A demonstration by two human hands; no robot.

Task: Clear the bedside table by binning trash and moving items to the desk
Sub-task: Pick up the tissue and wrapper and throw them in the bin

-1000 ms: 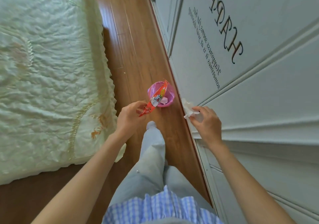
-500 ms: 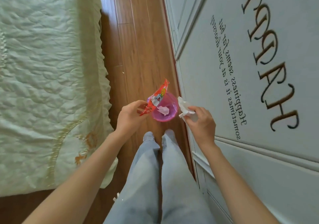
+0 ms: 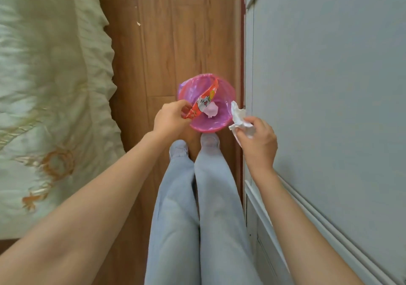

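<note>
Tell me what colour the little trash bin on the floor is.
Pink, with a translucent liner; the bin shows in the head view, the only view.

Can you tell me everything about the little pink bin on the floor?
The pink bin is small, round and looks like shiny plastic, lined with a thin pinkish bag. It stands upright on the wooden floor beside the grey wall panel, just ahead of the person's feet. A crumpled pale tissue lies inside. The left hand holds an orange snack wrapper over its opening.
</note>
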